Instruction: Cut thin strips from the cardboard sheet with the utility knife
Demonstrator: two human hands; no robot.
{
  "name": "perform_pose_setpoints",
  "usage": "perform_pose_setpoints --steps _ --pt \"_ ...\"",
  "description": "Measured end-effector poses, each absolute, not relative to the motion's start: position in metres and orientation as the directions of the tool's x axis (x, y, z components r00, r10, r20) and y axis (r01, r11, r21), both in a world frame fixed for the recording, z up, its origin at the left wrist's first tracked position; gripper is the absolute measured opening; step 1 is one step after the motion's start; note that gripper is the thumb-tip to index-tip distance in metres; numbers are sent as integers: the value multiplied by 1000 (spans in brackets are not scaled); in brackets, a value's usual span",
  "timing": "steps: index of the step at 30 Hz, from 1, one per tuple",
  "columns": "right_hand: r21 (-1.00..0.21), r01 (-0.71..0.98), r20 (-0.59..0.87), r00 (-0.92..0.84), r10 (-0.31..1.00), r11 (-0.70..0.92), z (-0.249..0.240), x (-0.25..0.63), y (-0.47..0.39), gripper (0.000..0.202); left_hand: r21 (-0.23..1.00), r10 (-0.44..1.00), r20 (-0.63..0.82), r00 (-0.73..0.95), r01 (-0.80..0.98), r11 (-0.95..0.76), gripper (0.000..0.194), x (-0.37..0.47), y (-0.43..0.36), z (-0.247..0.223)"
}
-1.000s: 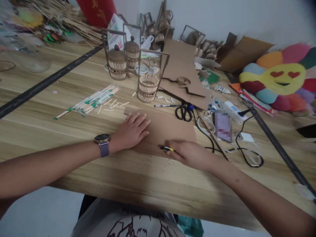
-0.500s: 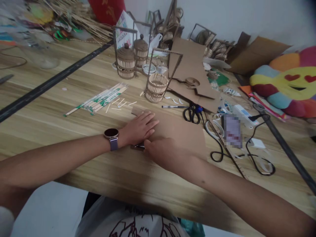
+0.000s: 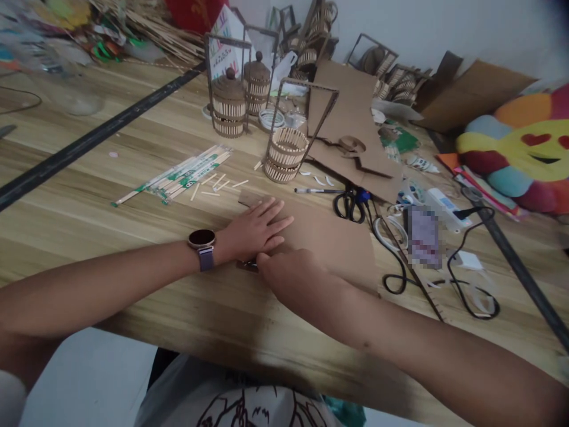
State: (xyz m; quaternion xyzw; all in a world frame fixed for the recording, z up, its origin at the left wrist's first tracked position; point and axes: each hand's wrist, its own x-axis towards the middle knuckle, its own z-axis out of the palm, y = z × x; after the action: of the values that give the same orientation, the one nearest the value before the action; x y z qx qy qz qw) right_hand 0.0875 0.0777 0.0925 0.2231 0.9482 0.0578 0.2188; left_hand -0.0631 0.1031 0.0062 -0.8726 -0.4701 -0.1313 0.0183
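A flat sheet of brown cardboard [image 3: 335, 237] with a rounded right end lies on the table in front of me. My left hand [image 3: 256, 228], with a watch [image 3: 201, 238] on its wrist, presses flat on the sheet's left part, fingers spread. Close below it, my right hand [image 3: 288, 274] is closed at the sheet's near edge, its fingers curled under. A small dark piece with a shiny part [image 3: 249, 265] shows by the right fingertips; most of it is hidden, and I cannot tell what it is.
Beyond the sheet stand a small stick basket with a tall handle [image 3: 285, 155] and a lidded one [image 3: 229, 107]. Packed sticks [image 3: 178, 175] and loose short pieces lie left. Black scissors [image 3: 349, 206], a pen [image 3: 317, 191], a phone [image 3: 424, 237] and cables are right.
The view has shifted slightly. Both hands stay in almost the same place, the left fingers spread a little wider on the cardboard.
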Motion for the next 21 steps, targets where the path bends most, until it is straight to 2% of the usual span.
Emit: perform_pose_setpoints --steps 11,16,21 --pt "145 425 -434 -784 443 894 86 90 82 29 138 806 205 555 799 -585 45 -65 105 13" --pt "79 429 -490 -770 410 900 84 94 86 32 142 813 184 553 803 -579 45 -65 105 14" --pt "98 422 -465 -781 416 901 88 104 88 29 173 808 181 561 790 -588 45 -66 106 14"
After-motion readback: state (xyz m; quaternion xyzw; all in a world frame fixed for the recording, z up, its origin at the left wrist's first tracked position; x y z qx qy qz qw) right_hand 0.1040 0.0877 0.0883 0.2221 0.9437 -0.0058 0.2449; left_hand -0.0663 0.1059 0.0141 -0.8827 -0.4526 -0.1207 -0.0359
